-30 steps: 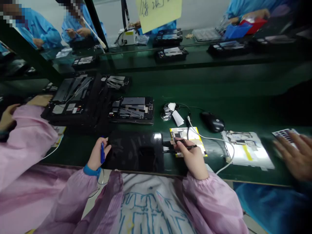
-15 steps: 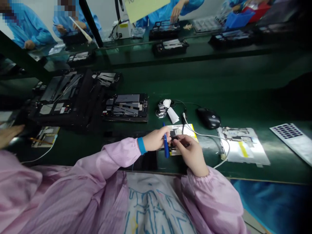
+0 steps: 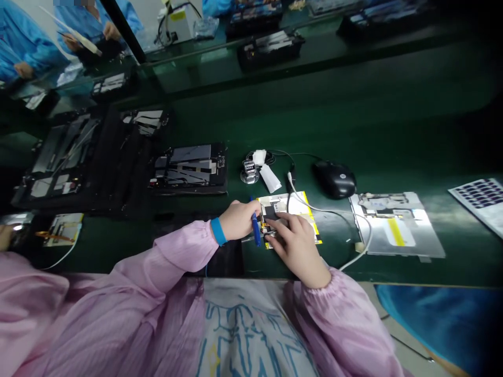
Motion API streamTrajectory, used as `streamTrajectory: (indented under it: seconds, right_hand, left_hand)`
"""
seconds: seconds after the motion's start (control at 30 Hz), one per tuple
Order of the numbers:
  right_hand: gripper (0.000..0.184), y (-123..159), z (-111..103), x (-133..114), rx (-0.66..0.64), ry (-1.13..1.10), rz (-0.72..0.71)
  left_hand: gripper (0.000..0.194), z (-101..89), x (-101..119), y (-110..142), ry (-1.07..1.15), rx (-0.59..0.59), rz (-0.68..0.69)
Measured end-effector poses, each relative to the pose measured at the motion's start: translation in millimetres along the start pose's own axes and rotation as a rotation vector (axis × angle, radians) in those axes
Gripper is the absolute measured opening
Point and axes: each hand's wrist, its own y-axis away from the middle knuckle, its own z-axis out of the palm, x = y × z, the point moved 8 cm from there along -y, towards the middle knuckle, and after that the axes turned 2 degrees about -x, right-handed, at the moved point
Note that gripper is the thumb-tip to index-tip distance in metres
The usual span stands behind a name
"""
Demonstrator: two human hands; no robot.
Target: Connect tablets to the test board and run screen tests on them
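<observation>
My left hand is closed around a blue pen, which stands out upright between thumb and fingers. The hand rests at the left edge of a flat silver device panel with yellow edging, dark parts and a small circuit board on it. My right hand lies over the panel's right side. Its fingers are spread, with fingertips touching the dark parts near the board. A white cable passes just beyond my right hand. What lies under my fingertips is partly hidden.
A black mouse and a metal counter with white paper strips stand behind. Another silver panel and a label sheet lie right. Opened tablets are stacked left. A co-worker's pink sleeve reaches in.
My right hand's fingers have gone from a pinch around a small dark part to spread out on the panel. My left hand keeps the pen. The view has shifted slightly.
</observation>
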Motion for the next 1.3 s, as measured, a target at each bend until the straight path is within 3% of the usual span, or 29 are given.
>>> streamTrajectory:
  seconds: [0.2,0.73,1.3]
  right_hand:
    - [0.031,0,0,1,0.002,-0.014,-0.009]
    - [0.031,0,0,1,-0.011,-0.003,-0.002]
    - [0.035,-3,2,-14,-0.071,0.143,-0.07]
  left_hand:
    - [0.005,3.3,1,-3,-0.137,-0.049,-0.034]
    - [0.003,9.0,-1,-7,-0.161,-0.099,-0.046]
    - [0.006,8.0,2,-9,-0.098,-0.054,-0.064]
